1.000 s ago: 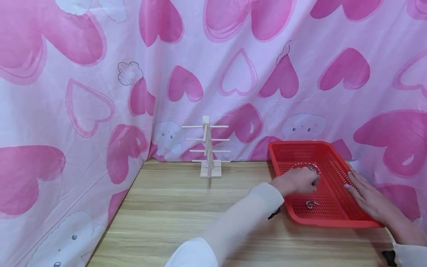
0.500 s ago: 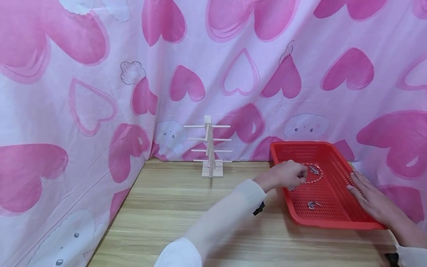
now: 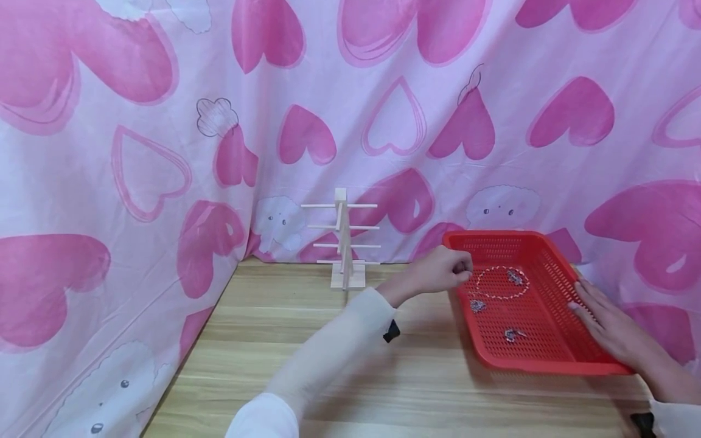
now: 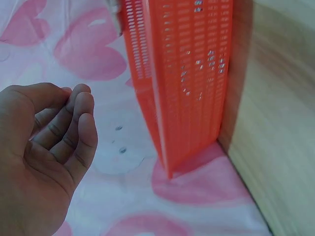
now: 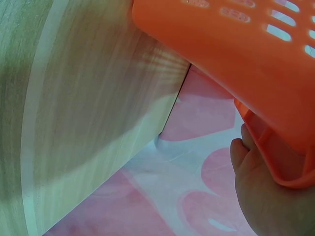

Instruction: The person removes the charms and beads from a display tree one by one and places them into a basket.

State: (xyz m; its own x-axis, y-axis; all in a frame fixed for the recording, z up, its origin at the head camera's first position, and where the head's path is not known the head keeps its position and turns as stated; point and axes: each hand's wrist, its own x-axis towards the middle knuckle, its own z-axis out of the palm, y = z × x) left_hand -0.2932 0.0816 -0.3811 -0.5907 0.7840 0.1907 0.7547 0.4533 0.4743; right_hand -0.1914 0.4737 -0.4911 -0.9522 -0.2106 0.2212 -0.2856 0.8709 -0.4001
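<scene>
My left hand is over the left rim of a red plastic basket. In the left wrist view the left hand has its fingers bent and its thumb against the index finger. Nothing hangs from these fingertips; whether something tiny is pinched there is hidden. My right hand rests along the basket's right rim, fingers fairly straight. Inside the basket lie a red-and-white beaded loop, a silvery chain-like piece within it, a silvery bunch by the left wall and another small silvery piece nearer the front.
A wooden stand with several thin pegs stands at the back of the wood-grain table, left of the basket. Behind and along the left side hangs a pink heart-patterned cloth.
My left hand has moved left from above the basket's middle to its left rim, uncovering the beaded loop and the silvery bunch. My right hand has stayed at the right rim.
</scene>
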